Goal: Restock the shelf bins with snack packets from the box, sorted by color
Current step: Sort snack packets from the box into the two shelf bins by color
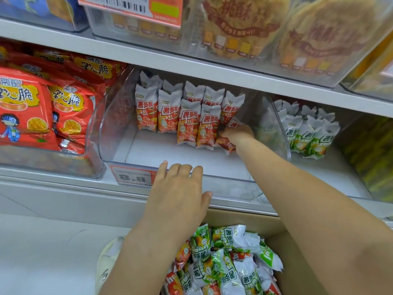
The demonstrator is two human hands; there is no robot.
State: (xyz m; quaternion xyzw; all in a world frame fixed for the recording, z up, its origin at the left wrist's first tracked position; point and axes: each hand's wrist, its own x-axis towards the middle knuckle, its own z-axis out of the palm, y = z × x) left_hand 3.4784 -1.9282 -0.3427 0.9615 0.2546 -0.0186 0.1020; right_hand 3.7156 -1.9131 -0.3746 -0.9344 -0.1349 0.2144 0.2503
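Note:
A clear bin (110, 133) on the middle shelf holds upright rows of red snack packets (188, 122) at its back. My right hand (238, 135) reaches deep into this bin and is closed on a red packet (228, 143) at the right end of the front row. My left hand (180, 188) rests open on the bin's front rim, fingers spread. To the right, a second clear bin (276, 116) holds green packets (310, 137). Below, a cardboard box (282, 237) contains mixed green packets (225, 267) and red ones.
Large red snack bags (38, 111) fill the bin on the left. Yellow-brown biscuit bags (244, 26) sit in bins on the upper shelf. An orange price tag (134, 177) hangs on the middle bin's front. A white shelf ledge (53, 201) runs below.

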